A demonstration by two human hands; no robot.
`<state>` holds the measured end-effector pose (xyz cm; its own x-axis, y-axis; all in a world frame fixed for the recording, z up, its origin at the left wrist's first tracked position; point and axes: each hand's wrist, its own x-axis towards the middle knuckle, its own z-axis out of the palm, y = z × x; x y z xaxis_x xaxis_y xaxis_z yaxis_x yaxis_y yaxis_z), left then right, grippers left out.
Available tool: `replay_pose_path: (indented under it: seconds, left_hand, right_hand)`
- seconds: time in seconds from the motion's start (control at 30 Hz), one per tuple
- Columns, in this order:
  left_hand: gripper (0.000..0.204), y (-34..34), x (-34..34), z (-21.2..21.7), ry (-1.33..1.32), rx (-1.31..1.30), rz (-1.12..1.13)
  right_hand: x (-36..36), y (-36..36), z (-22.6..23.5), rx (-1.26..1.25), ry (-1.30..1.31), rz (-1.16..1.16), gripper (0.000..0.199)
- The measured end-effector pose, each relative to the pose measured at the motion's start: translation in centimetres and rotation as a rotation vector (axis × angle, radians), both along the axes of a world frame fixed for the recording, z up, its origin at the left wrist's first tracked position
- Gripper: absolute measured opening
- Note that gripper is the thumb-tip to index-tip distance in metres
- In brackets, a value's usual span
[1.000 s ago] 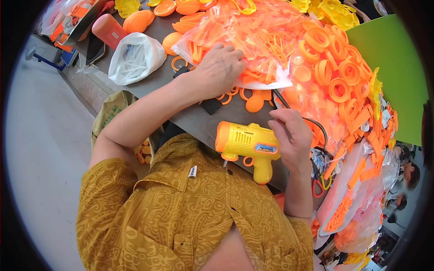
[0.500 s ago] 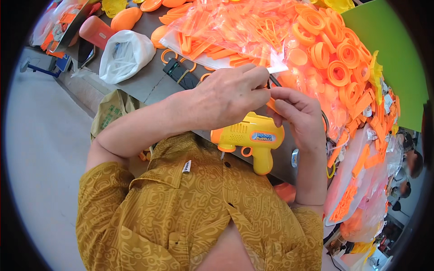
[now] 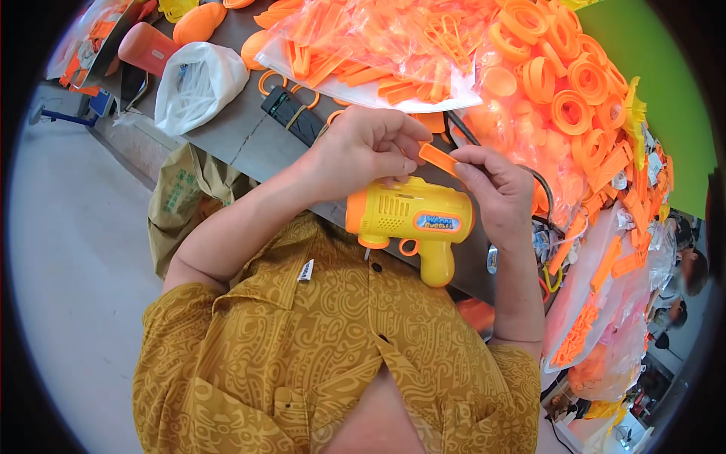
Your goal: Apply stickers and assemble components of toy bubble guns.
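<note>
My right hand (image 3: pixel 495 185) pinches a small, narrow orange plastic piece (image 3: pixel 437 159) with a raised rim between thumb and fingers. Just left of that piece's end is my left hand (image 3: pixel 370 147), its fingers loosely bent and the thumb apart; I see nothing held in it. Below both hands a yellow toy bubble gun (image 3: pixel 412 216) lies on its side at the table's near edge. It has an orange front end and orange trigger, its nose points left, and its handle points toward me. My left fingers partly overlap its top edge.
A bag of orange parts (image 3: pixel 378 53) and heaped orange rings (image 3: pixel 571 110) cover the far side of the grey table (image 3: pixel 242 136). Left stand a white bag of clear sticks (image 3: pixel 200 87), a dark device with a rubber band (image 3: pixel 291 113) and a pink cylinder (image 3: pixel 147 49). A black cable (image 3: pixel 541 178) runs behind my right hand.
My left hand has drawn back leftward from my right fingers, exposing the orange piece. My right hand keeps hold of it. The view has shifted slightly.
</note>
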<state>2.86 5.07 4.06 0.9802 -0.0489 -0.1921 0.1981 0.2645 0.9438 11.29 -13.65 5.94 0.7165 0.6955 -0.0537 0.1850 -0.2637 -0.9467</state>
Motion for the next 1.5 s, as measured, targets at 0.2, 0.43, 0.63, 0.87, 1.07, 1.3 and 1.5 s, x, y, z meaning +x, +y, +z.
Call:
replay_pose_path:
  seconds: [0.2, 0.43, 0.63, 0.87, 1.07, 1.3, 1.5]
  left_hand:
    - [0.02, -0.5, 0.4, -0.9, -0.047, 0.14, 0.064]
    - [0.017, -0.9, 0.2, -1.3, -0.27, 0.7, 0.002]
    - [0.017, -0.7, -0.6, -0.5, -0.137, 0.546, -0.167]
    - [0.032, -1.2, -1.7, -0.1, -0.172, 0.488, -0.266]
    - [0.06, -2.8, -2.4, -0.1, -0.261, 0.634, -0.239]
    - [0.06, -3.2, -2.8, -0.4, -0.33, 0.676, -0.18]
    - [0.067, -3.4, -3.3, -0.2, -0.348, 0.713, -0.169]
  right_hand:
    - [0.5, 0.3, -0.9, -0.039, -0.591, 0.142, 0.015]
    - [0.9, -0.4, -0.9, -0.161, -0.45, 0.309, 0.018]
    - [-0.1, -1.5, -0.4, -0.192, -0.123, 0.296, 0.017]
    - [-2.2, -4.2, -1.6, -0.028, -0.09, 0.251, 0.058]
    - [-5.0, -4.7, -3.4, 0.023, -0.214, -0.044, 0.068]
    - [-4.8, -4.1, -3.7, 0.037, -0.287, -0.065, 0.058]
    - [-4.6, -3.7, -3.5, -0.013, -0.471, -0.024, 0.052]
